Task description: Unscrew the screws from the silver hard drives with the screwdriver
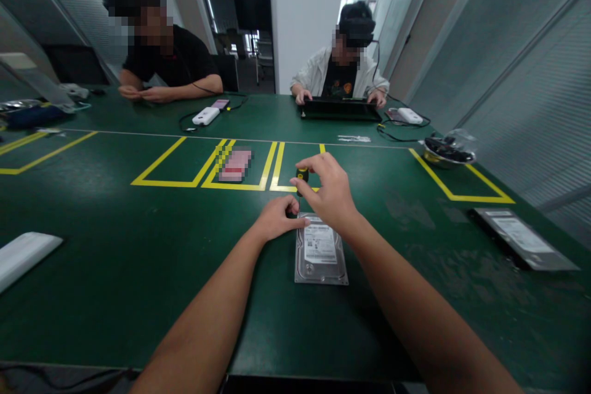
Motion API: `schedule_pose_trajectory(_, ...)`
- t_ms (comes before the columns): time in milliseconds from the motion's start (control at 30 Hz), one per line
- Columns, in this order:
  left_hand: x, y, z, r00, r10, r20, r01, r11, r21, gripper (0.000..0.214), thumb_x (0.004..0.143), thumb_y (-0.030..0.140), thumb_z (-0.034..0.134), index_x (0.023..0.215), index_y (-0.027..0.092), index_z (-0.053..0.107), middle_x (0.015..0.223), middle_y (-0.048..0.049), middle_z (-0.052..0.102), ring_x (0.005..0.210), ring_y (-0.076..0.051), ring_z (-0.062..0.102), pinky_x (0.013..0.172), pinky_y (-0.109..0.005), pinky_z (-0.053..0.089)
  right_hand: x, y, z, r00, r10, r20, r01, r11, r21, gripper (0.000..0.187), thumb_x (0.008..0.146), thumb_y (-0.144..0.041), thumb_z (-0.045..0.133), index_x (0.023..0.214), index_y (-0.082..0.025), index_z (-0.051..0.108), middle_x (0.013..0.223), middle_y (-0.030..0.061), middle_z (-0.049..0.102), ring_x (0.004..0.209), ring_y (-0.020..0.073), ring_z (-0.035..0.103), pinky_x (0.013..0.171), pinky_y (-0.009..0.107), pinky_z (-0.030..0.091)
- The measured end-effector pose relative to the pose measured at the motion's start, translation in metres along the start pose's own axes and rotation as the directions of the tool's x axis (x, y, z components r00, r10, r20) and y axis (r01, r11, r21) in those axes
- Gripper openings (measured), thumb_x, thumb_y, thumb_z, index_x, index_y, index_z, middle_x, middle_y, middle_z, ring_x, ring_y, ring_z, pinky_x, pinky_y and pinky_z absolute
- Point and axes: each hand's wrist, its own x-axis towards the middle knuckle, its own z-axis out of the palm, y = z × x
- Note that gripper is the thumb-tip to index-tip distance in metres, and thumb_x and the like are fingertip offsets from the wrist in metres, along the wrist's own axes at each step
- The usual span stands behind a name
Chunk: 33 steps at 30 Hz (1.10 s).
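A silver hard drive (321, 249) with a white label lies flat on the green table (138, 240) in front of me. My right hand (325, 191) pinches the black and yellow handle of a small screwdriver (301, 177), held upright over the drive's far left corner. My left hand (277, 217) is closed at that same corner, fingers around the screwdriver's lower shaft and touching the drive's edge. The tip is hidden behind my left fingers.
A second drive in a grey bag (521, 237) lies at right, a metal bowl (446, 151) of parts behind it. A white object (23, 255) sits at left. Two people sit across, one at a black laptop (339, 109). Yellow tape boxes mark the table.
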Motion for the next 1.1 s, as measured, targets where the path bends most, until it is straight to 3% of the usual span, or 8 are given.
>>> schedule_pose_trajectory(333,0.0002,-0.0018,0.0006,1.000,0.004,-0.006,-0.004,1.000,0.005,0.041,0.068,0.052,0.074,0.081,0.018,0.055,0.076,0.0016,0.059,0.068,-0.015,0.052,0.062,-0.027,0.037,0.0005,0.0014,-0.0031,0.999,-0.041,0.035,0.042,0.999,-0.012,0.026,0.082,-0.015,0.055,0.107,-0.020,0.061,0.103,0.0051,0.068,0.094,0.0206,0.058,0.086,0.037,0.044)
schedule_pose_trajectory(567,0.0002,-0.0001,0.0001,1.000,-0.001,-0.012,0.001,1.000,-0.005,0.040,0.067,0.051,0.075,0.077,0.018,0.054,0.075,0.0017,0.058,0.068,-0.015,0.051,0.062,-0.027,0.037,0.0013,0.0025,-0.0038,0.999,0.018,0.034,-0.019,1.000,0.011,0.020,0.081,-0.030,0.067,0.099,-0.022,0.063,0.095,0.0050,0.062,0.093,0.0205,0.057,0.083,0.036,0.045)
schedule_pose_trajectory(833,0.0006,-0.0003,0.0007,1.000,-0.010,-0.007,0.010,1.000,0.003,0.038,0.067,0.048,0.075,0.078,0.019,0.054,0.076,0.0015,0.059,0.070,-0.015,0.052,0.065,-0.027,0.039,0.0032,0.0030,-0.0048,0.998,-0.031,0.046,0.031,1.000,0.003,0.020,0.081,-0.016,0.060,0.100,-0.021,0.063,0.097,0.0042,0.067,0.091,0.0194,0.057,0.083,0.035,0.044)
schedule_pose_trajectory(1100,0.0008,-0.0006,0.0001,1.000,-0.013,-0.007,0.013,1.000,0.016,0.038,0.067,0.049,0.074,0.078,0.019,0.055,0.076,0.0014,0.059,0.069,-0.015,0.052,0.064,-0.028,0.038,0.0016,0.0021,-0.0059,0.998,0.012,0.069,-0.014,1.000,0.021,0.023,0.081,-0.018,0.058,0.104,-0.022,0.061,0.101,0.0035,0.067,0.092,0.0191,0.058,0.075,0.032,0.043)
